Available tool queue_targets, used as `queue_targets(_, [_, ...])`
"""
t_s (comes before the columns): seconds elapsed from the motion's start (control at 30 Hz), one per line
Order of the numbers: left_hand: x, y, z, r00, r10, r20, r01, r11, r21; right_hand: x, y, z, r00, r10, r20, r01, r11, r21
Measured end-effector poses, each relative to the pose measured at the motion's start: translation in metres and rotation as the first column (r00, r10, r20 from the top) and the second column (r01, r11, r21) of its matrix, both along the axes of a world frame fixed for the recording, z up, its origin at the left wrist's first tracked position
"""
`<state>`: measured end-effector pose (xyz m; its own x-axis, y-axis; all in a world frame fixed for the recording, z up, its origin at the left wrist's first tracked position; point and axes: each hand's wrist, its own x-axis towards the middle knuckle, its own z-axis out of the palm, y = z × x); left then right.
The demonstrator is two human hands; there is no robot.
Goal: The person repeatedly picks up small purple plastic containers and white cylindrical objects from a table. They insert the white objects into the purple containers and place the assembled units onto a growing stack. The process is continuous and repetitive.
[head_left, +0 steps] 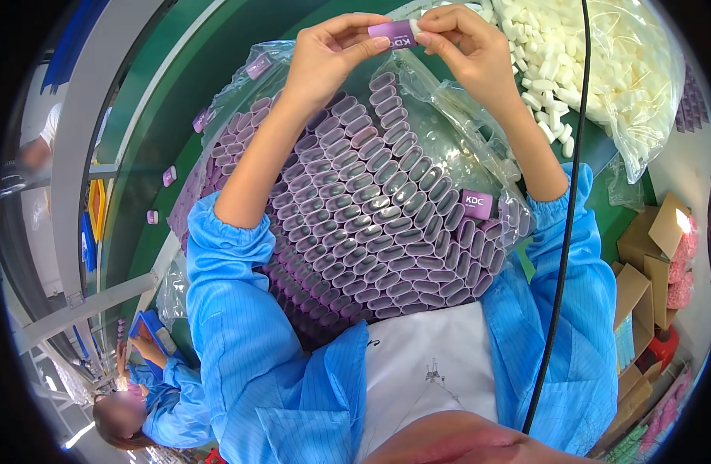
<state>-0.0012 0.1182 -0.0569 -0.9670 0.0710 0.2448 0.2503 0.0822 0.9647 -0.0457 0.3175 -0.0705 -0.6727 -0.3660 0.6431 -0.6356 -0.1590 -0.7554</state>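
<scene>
Observed both hands raised over the green bench [177, 131], sharing one small purple case [393, 33]. Left hand [324, 58]: thumb and fingers pinched together on the case's left end. Right hand [464, 46]: fingertips clamped at the case's right end, where something white showed between the tips; could not tell whether it was a plug being seated or part of the case.

Progress, judged from the layout: barely started or mid-batch. Below the hands, a clear bag [464, 116] lay open around a dense stack of purple cases [371, 224], standing on end in rows with open mouths up, apparently unfilled. One finished-looking purple case [477, 204] lay flat on top of the stack at the right. A few more loose purple pieces [169, 175] rested on the bench to the left, well apart from the stack. Bag of small white plugs [580, 69] at upper right, just beside the right hand, mostly full.

Pose: forearms bare, blue sleeves [232, 309] pushed to the elbows, both arms extended forward and converging above the far edge of the stack. Wrists bent slightly inward. Black cable [572, 193] crossed the right sleeve. Cardboard boxes [642, 278] noted at far right; a co-worker [150, 402] in blue at lower left.
</scene>
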Motion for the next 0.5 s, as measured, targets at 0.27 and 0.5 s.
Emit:
queue_targets(0.27, [0.003, 0.006, -0.009, 1.0, -0.029, 0.009, 0.026, 0.983, 0.184, 0.003, 0.002, 0.006, 0.999, 0.029, 0.015, -0.029, 1.0, -0.007])
queue_targets(0.5, [0.004, 0.011, -0.006, 0.999, -0.034, 0.023, 0.028, 0.973, 0.228, 0.014, -0.005, 0.002, 0.992, -0.115, 0.053, 0.118, 0.992, -0.05])
